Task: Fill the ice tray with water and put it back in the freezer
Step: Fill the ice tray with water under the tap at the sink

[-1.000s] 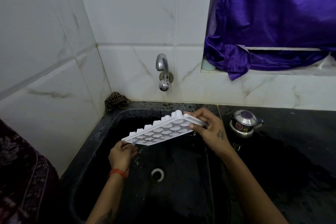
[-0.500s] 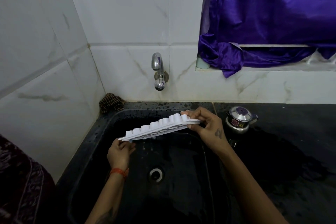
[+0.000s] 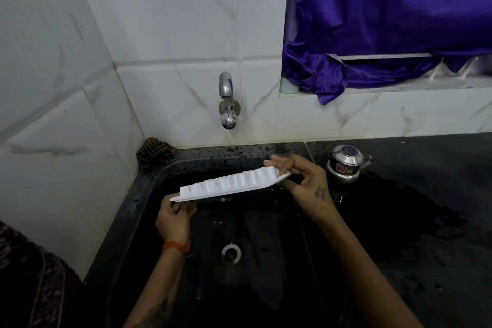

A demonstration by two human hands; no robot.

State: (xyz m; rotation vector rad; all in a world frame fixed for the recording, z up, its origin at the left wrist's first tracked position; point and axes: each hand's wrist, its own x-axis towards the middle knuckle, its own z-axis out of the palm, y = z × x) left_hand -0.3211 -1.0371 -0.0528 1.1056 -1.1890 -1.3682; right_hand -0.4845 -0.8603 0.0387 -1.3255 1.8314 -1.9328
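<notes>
You held the white plastic ice tray [image 3: 231, 184] above the black sink [image 3: 149, 194], below the steel tap [image 3: 226, 100], cup bottoms upward. Your left hand [image 3: 174, 220] pinched its near-left rim; your right hand [image 3: 300, 181] pinched its far-right rim. The tray probably was light, stiff and wet-slick, so its rims were the best hold.

White marble-veined wall tiles [image 3: 165, 21] meet in a corner – purple curtain [image 3: 394, 8] drapes the window ledge [image 3: 399, 94], dim light.
</notes>
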